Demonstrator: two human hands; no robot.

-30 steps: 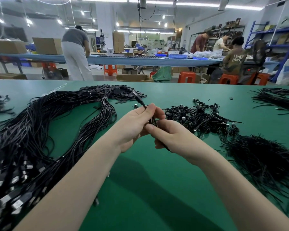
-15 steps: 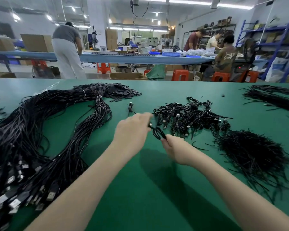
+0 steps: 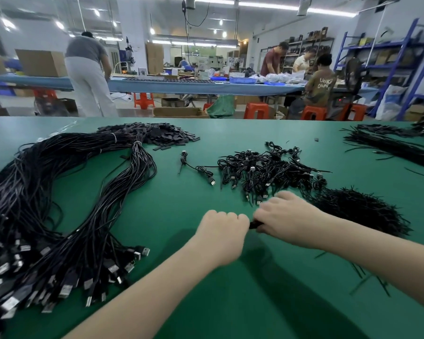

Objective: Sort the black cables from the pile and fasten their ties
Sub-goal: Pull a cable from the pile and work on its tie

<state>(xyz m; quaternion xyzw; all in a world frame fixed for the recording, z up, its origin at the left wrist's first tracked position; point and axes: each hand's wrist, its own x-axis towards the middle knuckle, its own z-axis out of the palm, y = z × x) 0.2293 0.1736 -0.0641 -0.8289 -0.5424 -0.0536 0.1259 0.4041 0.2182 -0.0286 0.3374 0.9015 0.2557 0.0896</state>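
Both hands are meeting low over the green worktop point(image 3: 181, 216), and between them a short dark piece point(image 3: 254, 224) is showing, probably a coiled black cable with its tie. The left hand point(image 3: 222, 232) is curling into a fist, its grip seemingly closing on the near end of that piece, though what lies inside the fist is hidden. The right hand point(image 3: 283, 217) is pinching the other end, its grip clamped on it. Just beyond the grip, the heap of tied cables point(image 3: 267, 170) is lying, with 1 loose coiled cable point(image 3: 201, 171) further left of it. To the right of the grip the pile of black ties point(image 3: 360, 211) is spreading out; far to the left the big bundle of untied USB cables point(image 3: 59, 204) is sprawling. My judgement: the tie is being tightened, and because the piece is so small, it could be slipping out of the pinch, letting the coil spring open. The right wrist is also hovering close to the ties and could be dragging some away.
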